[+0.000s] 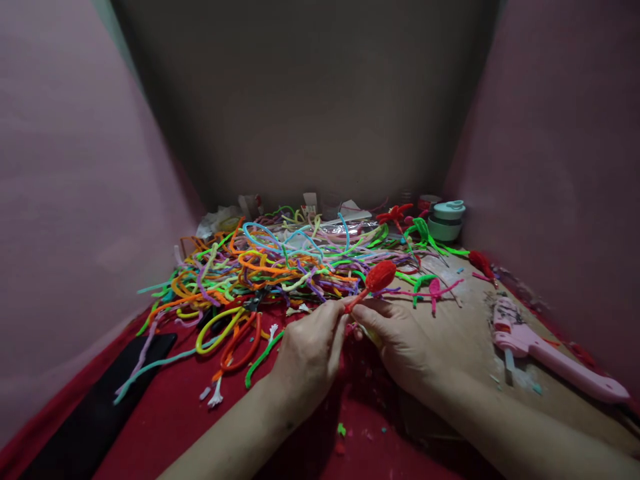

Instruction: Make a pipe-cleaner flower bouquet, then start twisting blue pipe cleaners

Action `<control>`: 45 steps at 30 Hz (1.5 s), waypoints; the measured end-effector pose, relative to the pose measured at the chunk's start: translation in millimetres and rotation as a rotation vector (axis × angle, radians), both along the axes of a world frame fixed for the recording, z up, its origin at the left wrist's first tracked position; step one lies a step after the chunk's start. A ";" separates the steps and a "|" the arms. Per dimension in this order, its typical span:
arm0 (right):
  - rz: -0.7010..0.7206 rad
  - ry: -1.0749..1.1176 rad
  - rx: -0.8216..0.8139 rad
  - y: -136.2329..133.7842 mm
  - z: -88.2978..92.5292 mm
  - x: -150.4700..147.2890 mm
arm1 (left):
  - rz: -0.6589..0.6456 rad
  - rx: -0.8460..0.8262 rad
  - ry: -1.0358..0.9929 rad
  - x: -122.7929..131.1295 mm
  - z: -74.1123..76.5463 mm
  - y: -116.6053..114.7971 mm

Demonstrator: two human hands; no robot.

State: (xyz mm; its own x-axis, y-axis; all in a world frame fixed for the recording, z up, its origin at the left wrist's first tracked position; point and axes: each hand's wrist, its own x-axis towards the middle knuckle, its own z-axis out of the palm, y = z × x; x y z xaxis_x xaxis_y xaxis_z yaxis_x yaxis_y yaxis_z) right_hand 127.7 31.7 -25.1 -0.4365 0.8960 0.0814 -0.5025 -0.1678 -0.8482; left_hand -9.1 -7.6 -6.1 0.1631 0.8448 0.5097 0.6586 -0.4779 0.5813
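Between my two hands a red pipe-cleaner bud (381, 275) stands tilted up to the right on a thin red stem. My left hand (311, 345) pinches the lower end of the stem. Close beside it, the fingers of my right hand (403, 339) are closed on the same stem, thumb on the near side. Something pale yellow shows under the right fingers, too hidden to name. Just beyond my hands lies a large tangled heap of coloured pipe cleaners (270, 263).
Scissors with yellow and orange handles (241, 339) lie left of my hands, near a flat black object (103, 407). On the right, a pink glue gun (555, 357) rests on cardboard (465, 333). A mint container (447, 223) stands at the back. Scraps dot the red cloth (165, 413).
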 end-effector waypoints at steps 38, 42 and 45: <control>-0.003 0.006 0.003 -0.3 0.6 -0.8 | 0.028 0.041 0.068 0.7 -2.0 2.6; 0.038 -0.013 0.095 1.5 4.5 2.0 | 0.011 -0.294 -0.229 1.9 11.6 0.0; 0.036 -0.018 0.086 3.8 3.6 2.6 | -0.072 -0.533 -0.520 3.8 17.5 -0.3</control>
State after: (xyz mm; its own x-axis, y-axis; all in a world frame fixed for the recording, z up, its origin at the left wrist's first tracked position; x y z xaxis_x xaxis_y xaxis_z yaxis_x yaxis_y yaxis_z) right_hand 130.2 35.5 -21.6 -0.4703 0.8698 0.1489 -0.4820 -0.1119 -0.8690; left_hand -5.3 -7.9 11.4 0.0772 0.9952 0.0603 0.2138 -0.0756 0.9740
